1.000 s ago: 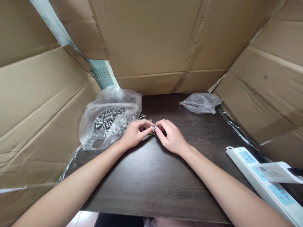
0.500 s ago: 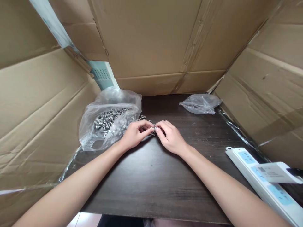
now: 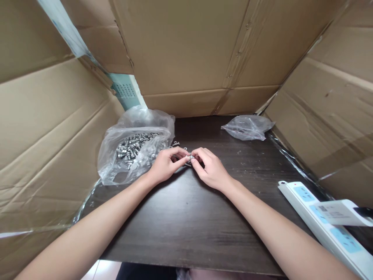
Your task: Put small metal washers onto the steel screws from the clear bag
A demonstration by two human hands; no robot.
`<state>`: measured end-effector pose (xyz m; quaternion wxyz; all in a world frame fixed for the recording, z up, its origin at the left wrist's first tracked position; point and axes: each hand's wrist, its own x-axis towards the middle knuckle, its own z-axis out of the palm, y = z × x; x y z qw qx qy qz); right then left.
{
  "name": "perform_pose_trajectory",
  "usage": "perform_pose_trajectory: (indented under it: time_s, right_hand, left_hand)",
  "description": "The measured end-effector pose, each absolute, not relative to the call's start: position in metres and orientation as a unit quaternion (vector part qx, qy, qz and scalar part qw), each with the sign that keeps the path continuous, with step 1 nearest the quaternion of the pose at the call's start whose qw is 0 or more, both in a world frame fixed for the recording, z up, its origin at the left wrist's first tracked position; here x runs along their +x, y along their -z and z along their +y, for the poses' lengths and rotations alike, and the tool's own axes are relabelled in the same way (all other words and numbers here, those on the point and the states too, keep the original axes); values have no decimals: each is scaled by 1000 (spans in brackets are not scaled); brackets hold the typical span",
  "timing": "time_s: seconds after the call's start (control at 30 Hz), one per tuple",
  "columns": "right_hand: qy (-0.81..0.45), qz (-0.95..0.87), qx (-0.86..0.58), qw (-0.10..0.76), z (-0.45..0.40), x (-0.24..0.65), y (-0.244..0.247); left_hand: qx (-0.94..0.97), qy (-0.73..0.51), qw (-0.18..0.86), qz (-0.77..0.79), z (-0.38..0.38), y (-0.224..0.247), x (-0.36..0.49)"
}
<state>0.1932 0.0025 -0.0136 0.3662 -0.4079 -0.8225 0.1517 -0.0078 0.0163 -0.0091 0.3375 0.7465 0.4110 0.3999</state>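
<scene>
My left hand [image 3: 166, 165] and my right hand [image 3: 210, 167] meet fingertip to fingertip over the middle of the dark table [image 3: 180, 217]. Between their pinched fingers is a small metal bolt [image 3: 190, 157], lying roughly crosswise, with both hands on it. A few more metal pieces lie just behind and beneath the fingertips, partly hidden. Another small bolt [image 3: 175, 144] rests behind my left hand. To the left, an open clear plastic bag [image 3: 112, 146] holds a heap of metal bolts [image 3: 131, 147].
A second clear plastic bag [image 3: 247, 127] lies at the back right. A white power strip [image 3: 313, 221] with a tag [image 3: 339, 212] runs along the right side. Cardboard walls [image 3: 186, 50] enclose the table at the back and both sides.
Both hands stay in nearly the same place. The fingertips of my right hand have shifted slightly on the bolt, and more of the bolt shows between the hands.
</scene>
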Motion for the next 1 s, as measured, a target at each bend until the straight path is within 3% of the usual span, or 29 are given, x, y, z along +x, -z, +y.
perform_pose_trajectory:
  time_s: [0.43, 1.0]
  right_hand:
    - [-134, -833, -423, 331, 3, 192, 12]
    - [-134, -826, -420, 350, 2, 192, 13]
  left_hand:
    - [747, -401, 334, 412, 16, 8, -8]
    - [747, -399, 330, 417, 15, 8, -7]
